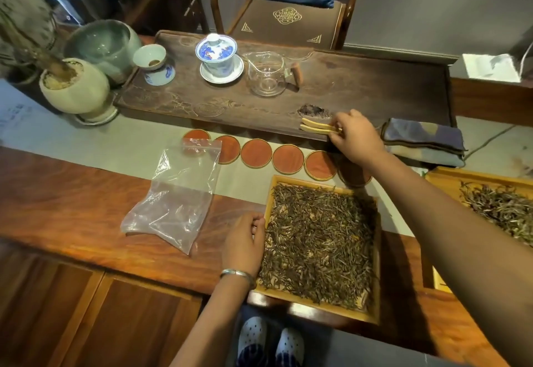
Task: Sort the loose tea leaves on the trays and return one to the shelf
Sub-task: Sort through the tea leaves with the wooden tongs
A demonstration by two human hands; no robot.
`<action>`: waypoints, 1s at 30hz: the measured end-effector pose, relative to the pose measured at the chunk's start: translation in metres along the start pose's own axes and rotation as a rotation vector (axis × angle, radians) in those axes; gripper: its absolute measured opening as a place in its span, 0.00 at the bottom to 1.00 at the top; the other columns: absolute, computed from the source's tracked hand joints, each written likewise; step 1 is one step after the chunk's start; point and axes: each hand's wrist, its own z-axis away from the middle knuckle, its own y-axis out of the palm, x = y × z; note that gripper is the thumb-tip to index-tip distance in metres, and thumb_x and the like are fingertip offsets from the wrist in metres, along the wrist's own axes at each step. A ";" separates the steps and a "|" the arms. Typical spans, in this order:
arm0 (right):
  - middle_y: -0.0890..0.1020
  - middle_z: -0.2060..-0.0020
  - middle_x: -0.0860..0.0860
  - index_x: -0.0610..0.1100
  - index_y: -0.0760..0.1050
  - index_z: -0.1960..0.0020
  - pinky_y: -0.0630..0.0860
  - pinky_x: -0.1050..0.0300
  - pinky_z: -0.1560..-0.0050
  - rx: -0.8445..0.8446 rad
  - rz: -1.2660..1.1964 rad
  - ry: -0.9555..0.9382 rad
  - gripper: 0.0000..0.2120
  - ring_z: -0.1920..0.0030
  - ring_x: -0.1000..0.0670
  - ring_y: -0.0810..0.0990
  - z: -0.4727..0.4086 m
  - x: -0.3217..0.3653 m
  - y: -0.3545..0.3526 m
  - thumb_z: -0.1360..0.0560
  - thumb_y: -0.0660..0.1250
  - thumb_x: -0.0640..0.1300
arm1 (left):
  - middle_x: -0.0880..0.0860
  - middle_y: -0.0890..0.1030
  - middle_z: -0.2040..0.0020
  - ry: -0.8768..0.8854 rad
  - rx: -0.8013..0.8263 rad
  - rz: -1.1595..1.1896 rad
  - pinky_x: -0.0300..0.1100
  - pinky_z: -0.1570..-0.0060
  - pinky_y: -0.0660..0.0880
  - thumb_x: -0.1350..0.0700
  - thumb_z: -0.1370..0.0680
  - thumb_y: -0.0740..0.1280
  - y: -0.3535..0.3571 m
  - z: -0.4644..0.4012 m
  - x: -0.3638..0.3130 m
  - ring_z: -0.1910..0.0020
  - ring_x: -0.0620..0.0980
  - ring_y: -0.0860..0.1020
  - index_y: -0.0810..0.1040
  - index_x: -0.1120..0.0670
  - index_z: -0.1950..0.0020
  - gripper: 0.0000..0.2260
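Note:
A square bamboo tray [375, 314] spread with dark loose tea leaves [317, 245] sits at the near edge of the wooden table. My left hand [245, 242] grips its left rim, fingers curled over the edge. My right hand [357, 136] reaches forward to the front edge of the dark tea board and pinches a pair of pale bamboo tongs [315, 128] that lie there. A second bamboo tray [438, 178] with lighter, greener leaves [501, 208] shows at the right edge, partly cut off by the frame.
An empty clear zip bag [176, 196] lies left of the tray. A row of round red coasters [256, 154] lines the runner. On the tea board [375, 90] stand a gaiwan [217, 56], glass pitcher [266, 74] and cup [154, 64]. A folded cloth [424, 141] lies right; plant pots [75, 87] stand left.

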 end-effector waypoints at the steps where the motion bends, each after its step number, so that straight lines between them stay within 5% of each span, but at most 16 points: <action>1: 0.74 0.50 0.41 0.41 0.73 0.45 0.71 0.51 0.54 0.012 -0.004 0.006 0.11 0.49 0.39 0.75 0.000 0.000 -0.001 0.25 0.66 0.44 | 0.46 0.78 0.58 0.001 0.003 -0.002 0.40 0.62 0.71 0.53 0.21 0.61 -0.001 0.000 0.000 0.59 0.46 0.75 0.78 0.51 0.48 0.08; 5: 0.73 0.44 0.41 0.42 0.70 0.38 0.73 0.46 0.45 -0.036 -0.052 0.053 0.19 0.42 0.40 0.72 0.014 0.007 -0.007 0.25 0.66 0.49 | 0.49 0.80 0.58 0.024 0.023 -0.003 0.43 0.61 0.70 0.54 0.21 0.60 -0.001 -0.001 -0.001 0.59 0.48 0.76 0.78 0.53 0.51 0.08; 9: 0.74 0.43 0.45 0.45 0.71 0.37 0.69 0.55 0.45 -0.267 -0.236 0.110 0.16 0.42 0.47 0.72 0.084 0.015 -0.021 0.23 0.63 0.49 | 0.50 0.81 0.56 0.021 0.086 0.086 0.45 0.56 0.73 0.55 0.19 0.56 -0.012 0.000 0.001 0.56 0.49 0.78 0.79 0.53 0.50 0.12; 17: 0.77 0.53 0.37 0.32 0.73 0.45 0.72 0.51 0.52 -0.067 -0.248 0.474 0.16 0.53 0.37 0.77 0.260 -0.004 0.011 0.31 0.63 0.24 | 0.40 0.77 0.56 0.035 0.168 0.031 0.23 0.62 0.64 0.57 0.22 0.64 -0.028 0.011 0.017 0.60 0.32 0.72 0.80 0.49 0.46 0.08; 30: 0.82 0.57 0.39 0.36 0.79 0.51 0.65 0.55 0.59 -0.096 -0.375 0.561 0.07 0.54 0.41 0.78 0.254 0.002 0.032 0.24 0.63 0.36 | 0.44 0.81 0.58 0.011 0.231 0.085 0.41 0.56 0.77 0.58 0.29 0.72 -0.024 0.014 0.015 0.61 0.43 0.78 0.77 0.43 0.53 0.11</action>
